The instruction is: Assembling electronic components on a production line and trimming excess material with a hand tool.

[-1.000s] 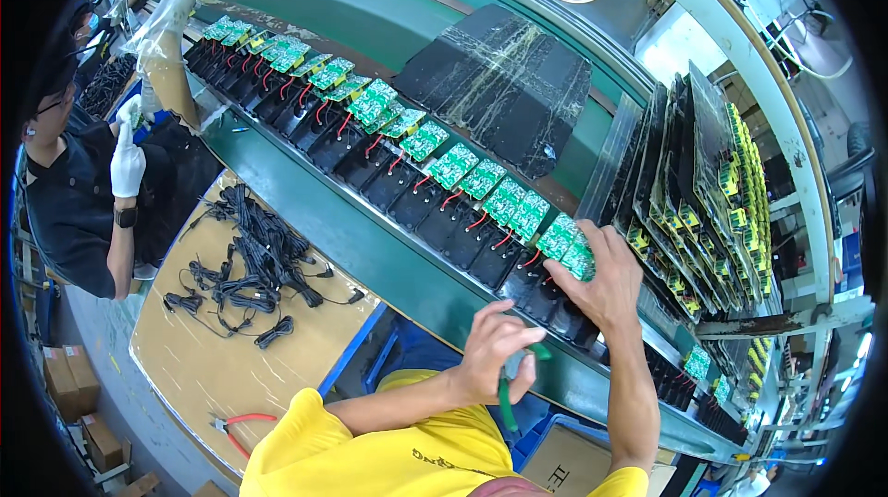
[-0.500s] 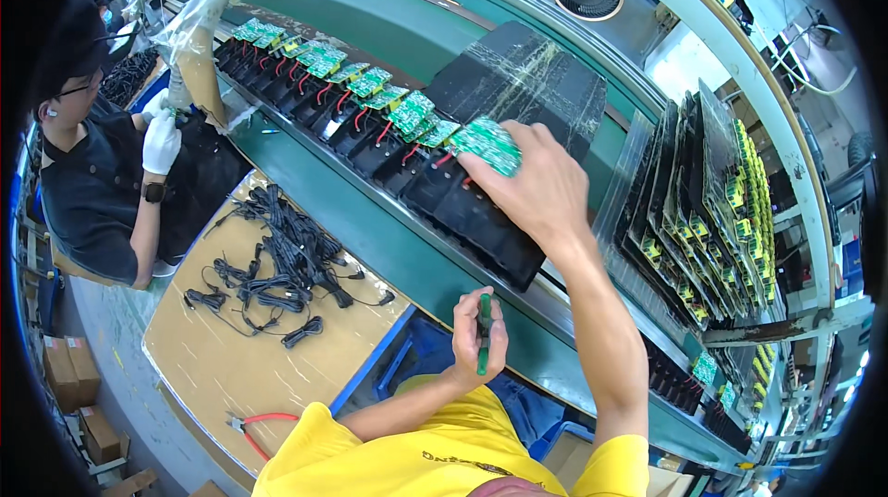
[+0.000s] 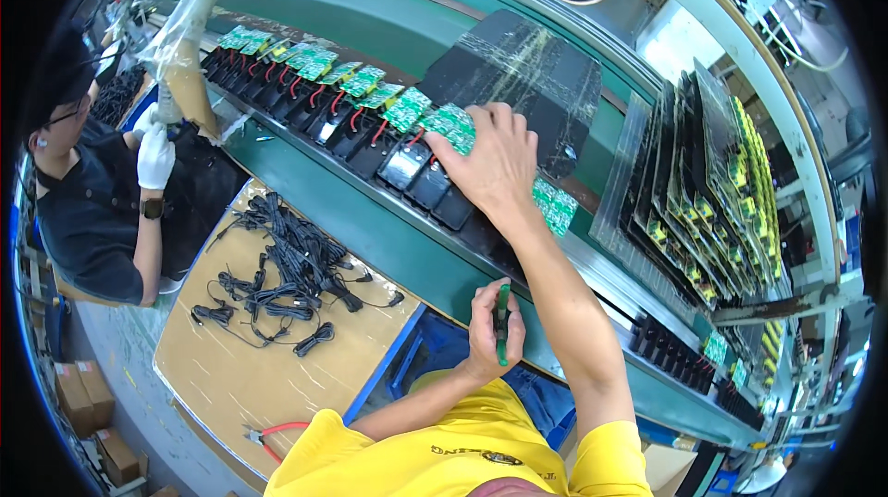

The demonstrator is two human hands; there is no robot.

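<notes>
Head view: the right hand [image 3: 495, 164] lies flat, fingers spread, pressing on a green circuit board [image 3: 451, 124] at the near end of a row of boards on black housings [image 3: 435, 184]; its palm hides what lies beneath. One more board [image 3: 553, 204] shows just right of the wrist. The left hand [image 3: 490, 331] is closed around one green tool [image 3: 502, 323], its tip concealed. The exact board count in the row is unclear.

Brown cardboard boxes [image 3: 79, 395] sit on the floor at eight o'clock; another brown carton [image 3: 671, 465] shows at five o'clock.
</notes>
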